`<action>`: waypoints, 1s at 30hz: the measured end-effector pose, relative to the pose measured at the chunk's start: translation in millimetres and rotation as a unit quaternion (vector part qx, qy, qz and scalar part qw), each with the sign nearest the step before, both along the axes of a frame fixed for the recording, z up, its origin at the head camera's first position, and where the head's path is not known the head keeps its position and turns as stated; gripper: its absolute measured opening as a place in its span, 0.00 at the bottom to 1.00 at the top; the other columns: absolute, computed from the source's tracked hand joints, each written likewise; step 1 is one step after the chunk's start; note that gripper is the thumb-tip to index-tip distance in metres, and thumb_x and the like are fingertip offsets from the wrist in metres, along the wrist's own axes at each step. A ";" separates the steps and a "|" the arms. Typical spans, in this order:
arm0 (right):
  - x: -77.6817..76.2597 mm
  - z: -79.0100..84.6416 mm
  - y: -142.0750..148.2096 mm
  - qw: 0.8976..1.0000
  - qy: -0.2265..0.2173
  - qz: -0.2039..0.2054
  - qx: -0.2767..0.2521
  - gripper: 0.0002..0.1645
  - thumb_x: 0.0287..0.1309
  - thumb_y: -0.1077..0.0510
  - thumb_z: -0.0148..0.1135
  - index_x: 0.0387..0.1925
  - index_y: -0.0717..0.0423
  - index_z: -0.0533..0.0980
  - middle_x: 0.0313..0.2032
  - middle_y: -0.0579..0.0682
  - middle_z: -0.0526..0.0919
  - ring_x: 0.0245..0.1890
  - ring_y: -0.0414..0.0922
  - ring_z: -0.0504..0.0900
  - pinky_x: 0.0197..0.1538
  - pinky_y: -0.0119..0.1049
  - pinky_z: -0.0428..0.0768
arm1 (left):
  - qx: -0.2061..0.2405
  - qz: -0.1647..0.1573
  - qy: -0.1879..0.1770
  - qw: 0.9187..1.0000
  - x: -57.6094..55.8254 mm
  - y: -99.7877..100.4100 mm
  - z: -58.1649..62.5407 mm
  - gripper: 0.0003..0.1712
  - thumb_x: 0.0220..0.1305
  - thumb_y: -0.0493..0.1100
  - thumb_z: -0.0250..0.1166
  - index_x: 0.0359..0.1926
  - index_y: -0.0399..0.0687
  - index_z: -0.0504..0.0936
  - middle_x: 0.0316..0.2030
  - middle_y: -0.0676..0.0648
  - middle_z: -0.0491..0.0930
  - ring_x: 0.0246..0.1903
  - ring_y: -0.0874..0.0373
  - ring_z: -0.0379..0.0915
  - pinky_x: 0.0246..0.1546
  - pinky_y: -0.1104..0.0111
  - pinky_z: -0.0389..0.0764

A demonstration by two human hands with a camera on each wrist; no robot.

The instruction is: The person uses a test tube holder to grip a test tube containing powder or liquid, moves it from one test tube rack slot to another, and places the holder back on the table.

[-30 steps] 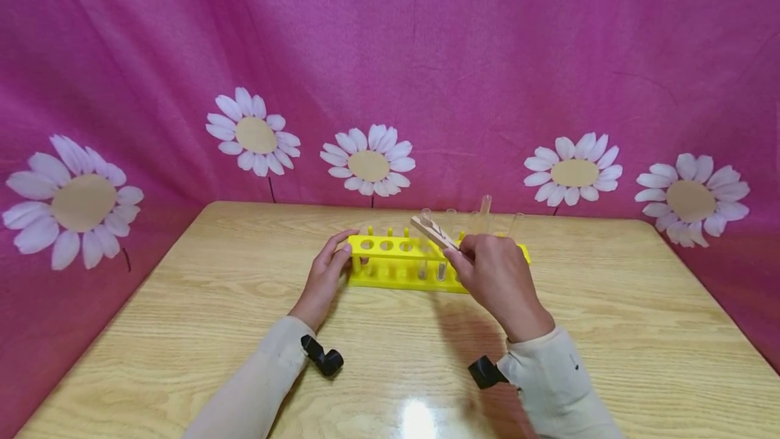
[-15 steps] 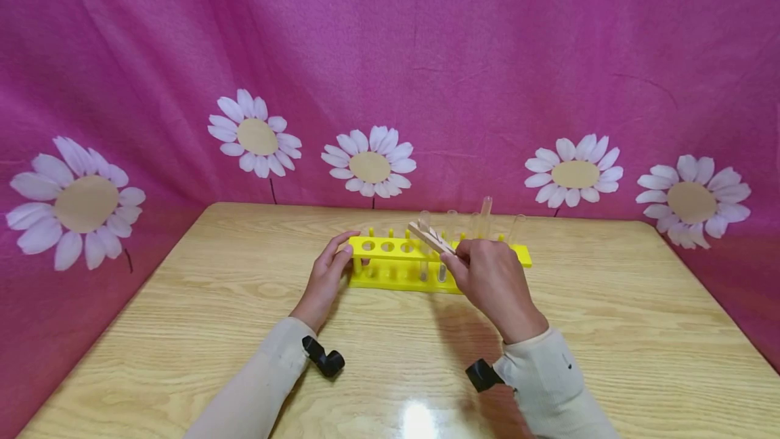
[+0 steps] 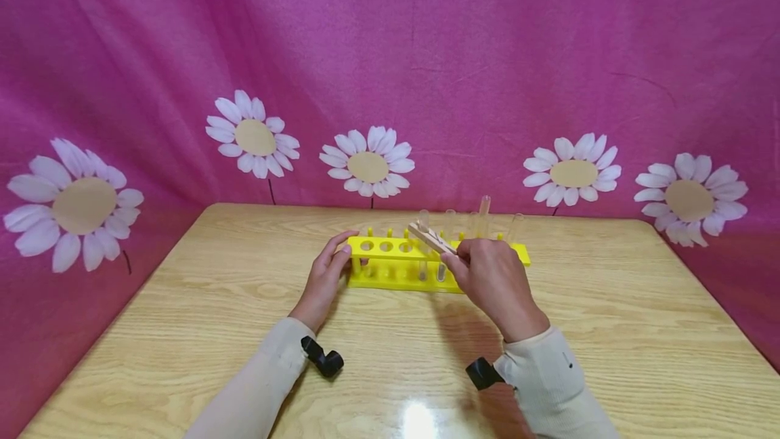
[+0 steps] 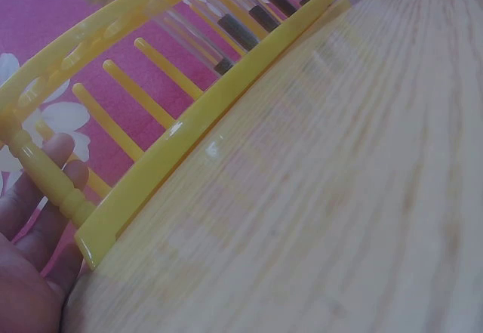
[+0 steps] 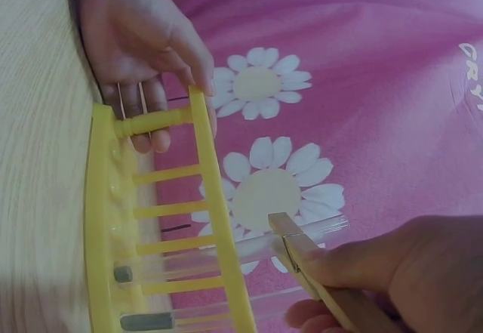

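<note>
A yellow test tube rack (image 3: 390,284) stands on the table. My left hand (image 3: 321,283) grips its left end, thumb at the top bar and fingers behind the end post, as the left wrist view shows. My right hand (image 3: 496,284) pinches a wooden test tube clamp (image 3: 431,238) with a metal spring. The clamp's tip lies at the upper part of the leftmost test tube (image 5: 330,230), above the top bar. That tube sits in the rack with a little dark material (image 5: 123,274) at its bottom. More glass tubes (image 3: 484,217) stand to its right, partly hidden behind my right hand.
The rack's left-hand holes (image 3: 386,246) hold no tubes, and a row of yellow pegs (image 4: 136,91) rises from its base. Behind the wood-grain table (image 3: 244,249) hangs a pink cloth (image 3: 463,73) with printed daisies. Black cameras (image 3: 484,373) sit on both sleeves.
My right hand and the clamp have shifted slightly left and down, and the clamped tube's top moved slightly left. In the last half second almost nothing moved. My left hand has stayed on the rack.
</note>
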State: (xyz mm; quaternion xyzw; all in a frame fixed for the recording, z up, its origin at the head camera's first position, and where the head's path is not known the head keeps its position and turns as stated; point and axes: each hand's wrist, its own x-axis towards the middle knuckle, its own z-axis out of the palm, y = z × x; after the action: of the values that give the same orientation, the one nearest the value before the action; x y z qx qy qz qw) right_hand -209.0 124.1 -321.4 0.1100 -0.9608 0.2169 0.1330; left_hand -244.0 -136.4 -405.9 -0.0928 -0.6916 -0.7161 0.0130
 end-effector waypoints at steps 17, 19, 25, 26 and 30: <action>2.3 7.4 9.4 0.999 -0.044 -0.001 0.002 0.15 0.59 0.49 0.66 0.26 0.57 0.82 0.13 0.46 0.70 0.14 0.43 0.65 0.18 0.35 0.62 | 0.003 -0.001 0.002 1.000 0.4 0.0 1.5 0.23 0.77 0.44 0.46 0.69 0.44 0.64 0.55 0.34 0.73 0.55 0.32 0.68 0.64 0.52 0.62; 2.3 7.3 9.9 0.999 -0.043 0.002 0.004 0.15 0.59 0.49 0.66 0.27 0.57 0.83 0.13 0.46 0.69 0.14 0.43 0.65 0.18 0.35 0.61 | 0.003 0.000 0.003 1.000 0.4 -0.3 1.2 0.23 0.77 0.44 0.46 0.68 0.44 0.65 0.54 0.35 0.73 0.55 0.32 0.68 0.64 0.52 0.62; 2.7 6.5 11.0 0.999 -0.049 0.005 0.003 0.16 0.58 0.47 0.67 0.29 0.56 0.83 0.13 0.46 0.70 0.14 0.43 0.65 0.18 0.35 0.61 | 0.002 0.001 -0.001 1.000 1.0 -1.2 0.3 0.23 0.77 0.45 0.46 0.68 0.45 0.65 0.50 0.37 0.75 0.54 0.32 0.68 0.64 0.53 0.62; 2.8 6.6 11.0 0.999 -0.051 0.004 0.003 0.16 0.58 0.47 0.67 0.29 0.56 0.83 0.13 0.46 0.70 0.14 0.43 0.65 0.18 0.35 0.61 | 0.001 0.001 -0.002 1.000 1.0 -1.1 0.2 0.23 0.77 0.45 0.46 0.68 0.45 0.65 0.50 0.38 0.75 0.54 0.33 0.68 0.64 0.53 0.62; 2.5 6.5 10.6 0.998 -0.057 0.001 0.006 0.15 0.57 0.48 0.68 0.32 0.57 0.82 0.14 0.46 0.71 0.15 0.44 0.66 0.18 0.35 0.62 | 0.003 -0.001 -0.001 1.000 0.8 -0.5 0.3 0.23 0.77 0.44 0.46 0.68 0.45 0.65 0.52 0.38 0.74 0.54 0.33 0.68 0.64 0.52 0.62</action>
State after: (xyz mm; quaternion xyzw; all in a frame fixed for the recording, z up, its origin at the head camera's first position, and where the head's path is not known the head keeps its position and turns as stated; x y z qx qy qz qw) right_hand -206.5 134.7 -314.8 0.0989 -0.9682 0.2166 0.0771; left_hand -243.2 -136.9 -405.6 -0.0932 -0.6890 -0.7186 0.0120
